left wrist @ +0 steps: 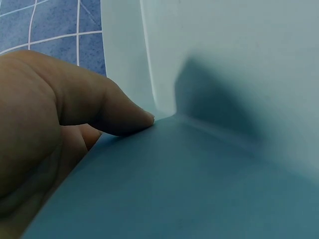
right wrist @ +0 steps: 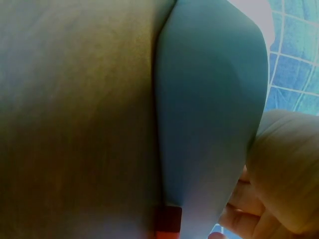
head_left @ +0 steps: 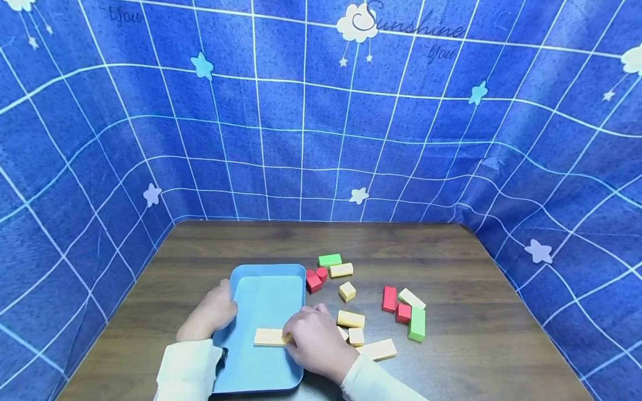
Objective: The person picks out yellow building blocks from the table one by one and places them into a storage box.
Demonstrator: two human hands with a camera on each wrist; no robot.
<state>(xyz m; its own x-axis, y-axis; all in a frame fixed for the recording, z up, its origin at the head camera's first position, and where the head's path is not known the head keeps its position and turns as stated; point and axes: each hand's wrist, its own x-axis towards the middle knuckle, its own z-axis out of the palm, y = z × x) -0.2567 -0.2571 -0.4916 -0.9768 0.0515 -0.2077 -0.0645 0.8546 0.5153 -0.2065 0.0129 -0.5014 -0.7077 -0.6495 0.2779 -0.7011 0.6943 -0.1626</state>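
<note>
A light blue tray (head_left: 266,301) lies on the table, and my left hand (head_left: 213,312) grips its left rim. The left wrist view shows the thumb (left wrist: 119,107) pressed over the tray's edge (left wrist: 164,118). Over the tray's right side, my right hand (head_left: 318,340) has curled fingers at the right end of a flat pale wooden block (head_left: 270,337), which it pinches. The fingers cover that end of the block. In the right wrist view the outer wall of the tray (right wrist: 209,109) shows beside the right hand (right wrist: 284,174), but the block is hidden.
Right of the tray are red blocks (head_left: 314,284), a green block (head_left: 329,260), yellow cylinders (head_left: 351,319), a cube (head_left: 347,291) and a pale plank (head_left: 378,350). Farther right sit a red block (head_left: 389,299) and a green one (head_left: 417,324). A blue patterned curtain (head_left: 321,111) surrounds the wooden table (head_left: 476,278).
</note>
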